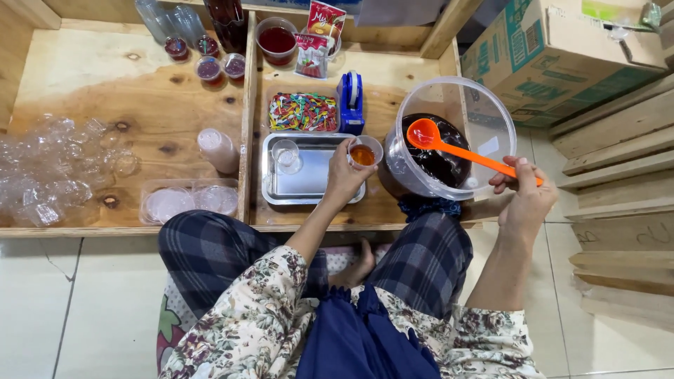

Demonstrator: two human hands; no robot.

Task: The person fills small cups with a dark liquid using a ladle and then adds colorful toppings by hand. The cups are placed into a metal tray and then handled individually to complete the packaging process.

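Observation:
My left hand [344,179] holds a small clear plastic cup [364,153] with amber liquid in it, at the right edge of a metal tray [309,184]. My right hand [525,196] grips the handle of an orange ladle [449,145]. The ladle's bowl hangs over a large clear container [484,119] that holds dark liquid [439,163]. An empty clear cup [286,154] stands on the tray.
A box of coloured spoons [302,112] and a blue tape dispenser [351,102] lie behind the tray. Filled cups [210,68], a stack of lids [217,149] and a heap of empty cups [49,172] sit on the left board. A cardboard box [562,56] stands at right.

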